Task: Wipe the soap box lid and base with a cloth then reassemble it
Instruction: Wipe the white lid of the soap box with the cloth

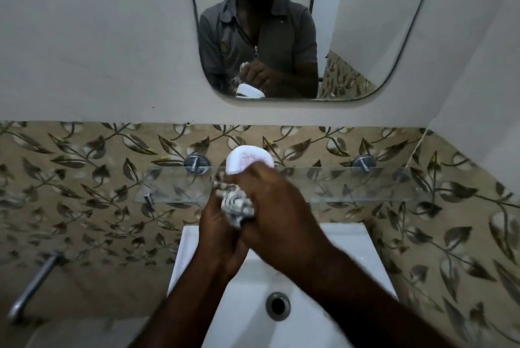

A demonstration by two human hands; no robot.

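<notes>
While the right hand (274,201) gripped one soap box half (249,160), the left hand (221,223) clutched the cloth (236,204) just below that grip; wiping seemed underway, the other half unseen, reassembly not yet done.

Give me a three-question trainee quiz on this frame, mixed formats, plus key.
1. True or false: the white oval plastic soap box piece with a pink pattern lies in the white ceramic sink.
2. What is bunched between the left hand and right hand? A) white-and-grey patterned cloth B) green sponge C) yellow brush
3. What is mounted on the leaf-patterned tiles behind the hands?
Key: 1 false, it is held up above the sink. 2 A. 3 a clear glass shelf.
</notes>
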